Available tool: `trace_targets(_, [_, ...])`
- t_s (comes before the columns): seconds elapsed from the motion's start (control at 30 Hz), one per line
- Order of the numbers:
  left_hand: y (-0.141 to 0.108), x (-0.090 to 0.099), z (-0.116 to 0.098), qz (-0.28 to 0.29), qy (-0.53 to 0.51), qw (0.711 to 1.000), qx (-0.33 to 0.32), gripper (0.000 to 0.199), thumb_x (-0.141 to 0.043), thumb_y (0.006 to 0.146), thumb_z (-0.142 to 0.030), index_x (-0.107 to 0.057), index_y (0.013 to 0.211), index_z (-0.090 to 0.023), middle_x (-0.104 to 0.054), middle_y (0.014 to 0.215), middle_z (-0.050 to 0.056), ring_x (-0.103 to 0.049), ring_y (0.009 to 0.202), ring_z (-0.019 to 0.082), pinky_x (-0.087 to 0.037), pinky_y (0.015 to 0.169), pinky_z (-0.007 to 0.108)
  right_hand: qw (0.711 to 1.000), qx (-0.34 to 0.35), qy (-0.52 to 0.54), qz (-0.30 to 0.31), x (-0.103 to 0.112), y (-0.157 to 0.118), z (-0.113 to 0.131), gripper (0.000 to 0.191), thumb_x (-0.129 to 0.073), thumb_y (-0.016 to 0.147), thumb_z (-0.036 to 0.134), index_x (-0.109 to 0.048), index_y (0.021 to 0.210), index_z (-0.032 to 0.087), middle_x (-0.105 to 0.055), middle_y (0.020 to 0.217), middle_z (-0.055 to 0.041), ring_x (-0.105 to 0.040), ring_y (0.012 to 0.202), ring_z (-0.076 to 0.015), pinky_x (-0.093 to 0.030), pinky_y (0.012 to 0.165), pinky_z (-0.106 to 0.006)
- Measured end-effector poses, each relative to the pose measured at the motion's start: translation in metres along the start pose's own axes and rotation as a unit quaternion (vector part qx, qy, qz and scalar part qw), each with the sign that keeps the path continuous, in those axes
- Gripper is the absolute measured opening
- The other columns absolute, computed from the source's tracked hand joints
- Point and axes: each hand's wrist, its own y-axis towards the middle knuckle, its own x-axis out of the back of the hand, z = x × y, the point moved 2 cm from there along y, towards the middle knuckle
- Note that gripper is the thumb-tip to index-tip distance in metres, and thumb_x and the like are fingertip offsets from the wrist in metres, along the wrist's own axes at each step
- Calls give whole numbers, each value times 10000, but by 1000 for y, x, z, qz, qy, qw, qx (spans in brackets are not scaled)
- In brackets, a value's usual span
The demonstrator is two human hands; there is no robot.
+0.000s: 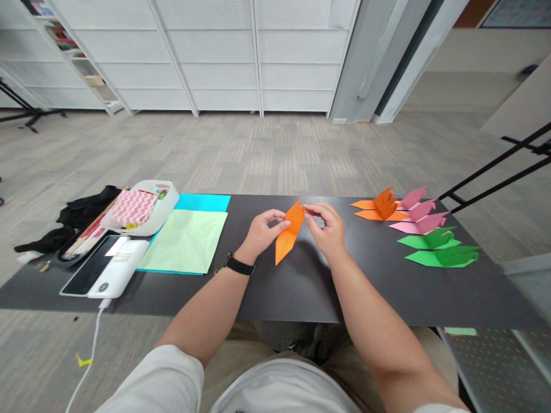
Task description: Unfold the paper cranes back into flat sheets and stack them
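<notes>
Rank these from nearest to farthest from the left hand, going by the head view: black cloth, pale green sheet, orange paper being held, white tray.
From the left hand:
1. Orange paper: in its grip.
2. Pale green sheet: to its left, on the table.
3. White tray: beyond the sheet, farther left.
4. Black cloth: left of the tray.

Over the table (279, 298), the grip held folded paper (284, 245) between left hand (264, 232) and right hand (329, 228). Left of the grip lay a paper stack (185, 241); farther left, a basket (171, 199) with a pouch (132, 206) inside, a phone (86, 269) and power bank (120, 267) on its near side. Well right of the grip sat paper birds (419, 213); beyond it, cabinets (221, 57).
</notes>
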Motion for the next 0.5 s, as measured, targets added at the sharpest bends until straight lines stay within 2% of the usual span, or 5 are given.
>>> trace_targets(0.17, [-2, -1, -2, 16, 22, 1000, -3, 224, -810, 881, -374, -758, 1004, -194, -787, 949, 46, -733, 895, 195, -586, 908, 364, 999, -27, -11, -13, 3, 1, 1, 161, -667, 1002, 358, -802, 1061, 292, -783, 1043, -63, -731, 969, -244, -622, 884, -439])
trace_targets(0.3, [-4, -2, -2, 26, 61, 998, -22, 195, -815, 884, -349, -775, 1013, -208, -789, 981, 59, -736, 927, 209, -576, 946, 392, 999, -39, 14, -33, 3, 0, -1, 156, -674, 999, 366, -801, 1046, 288, -779, 1037, -60, -731, 965, -241, -622, 860, -424])
trace_targets(0.5, [-6, -2, -4, 23, 97, 994, -46, 160, -807, 888, -331, -779, 1006, -226, -790, 967, 56, -737, 946, 221, -570, 978, 417, 993, -94, 60, -31, -1, -2, -14, 211, -679, 998, 455, -786, 1022, 275, -774, 1034, -59, -734, 982, -240, -619, 880, -416])
